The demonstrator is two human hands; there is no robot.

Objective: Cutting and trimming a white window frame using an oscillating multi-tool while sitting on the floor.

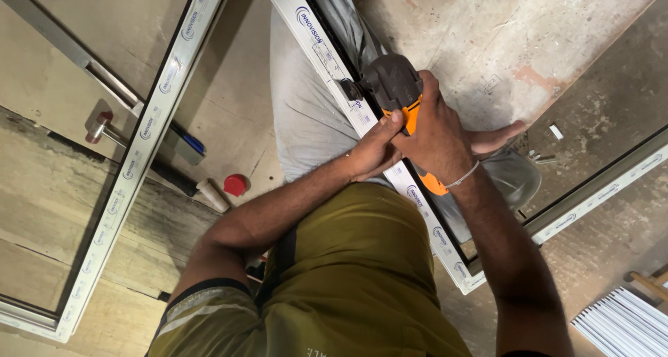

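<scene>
Olive shirt fills my foreground; both my left hand and right hand grip the orange power tool against the white frame; red cap lies nearby.

A worn plywood surface carries a white window frame along the left, a metal handle lying inside its border. Just right of that frame rest a blue-tipped tool, a pale nozzle and a red cap, close together. A second white frame profile runs diagonally across the middle. At lower right, a stack of white strips lies on a grey surface.
</scene>
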